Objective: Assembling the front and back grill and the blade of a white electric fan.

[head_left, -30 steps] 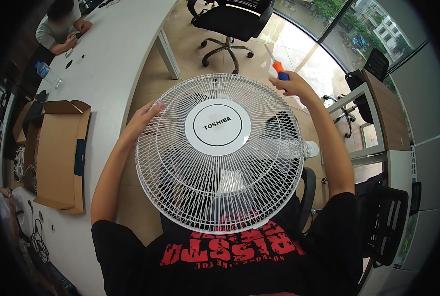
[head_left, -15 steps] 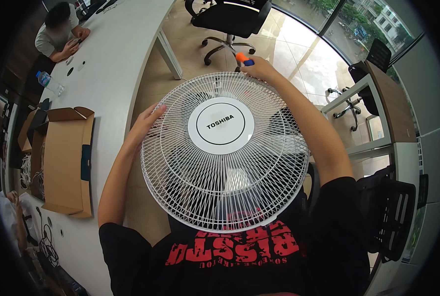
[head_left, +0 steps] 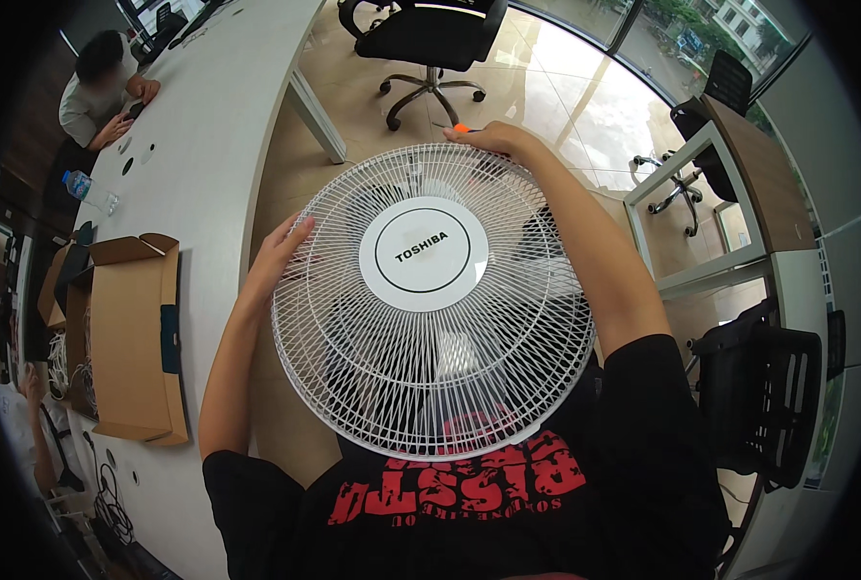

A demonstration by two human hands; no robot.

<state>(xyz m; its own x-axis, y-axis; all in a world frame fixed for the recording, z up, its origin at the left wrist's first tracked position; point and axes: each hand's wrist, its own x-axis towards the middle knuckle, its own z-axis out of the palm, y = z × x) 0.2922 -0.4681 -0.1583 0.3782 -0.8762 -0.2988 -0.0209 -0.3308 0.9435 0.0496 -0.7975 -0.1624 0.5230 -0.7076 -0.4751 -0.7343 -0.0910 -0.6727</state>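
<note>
The fan hub (head_left: 424,280) looks glossy plastic, the box (head_left: 136,338) matt cardboard, the floor (head_left: 537,92) shiny.

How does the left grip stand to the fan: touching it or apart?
Touching. The head view shows the left grip curled over the left edge of the fan, with no gap between them.

The fan (head_left: 433,338) is round and white, its front turned up toward the camera. A guard (head_left: 353,362) of thin, closely set wires runs out from the middle to a circular rim, crossed by rings, and looks unbent. At its centre sits a smooth white disc (head_left: 424,253) with a thin dark circle and dark lettering, which slants upward to the right. Behind the wires, details blur. By the far rim is a screwdriver (head_left: 461,128), orange where it shows, its thin shaft pointing left; the right hand (head_left: 496,138) hides most of its handle.
</note>
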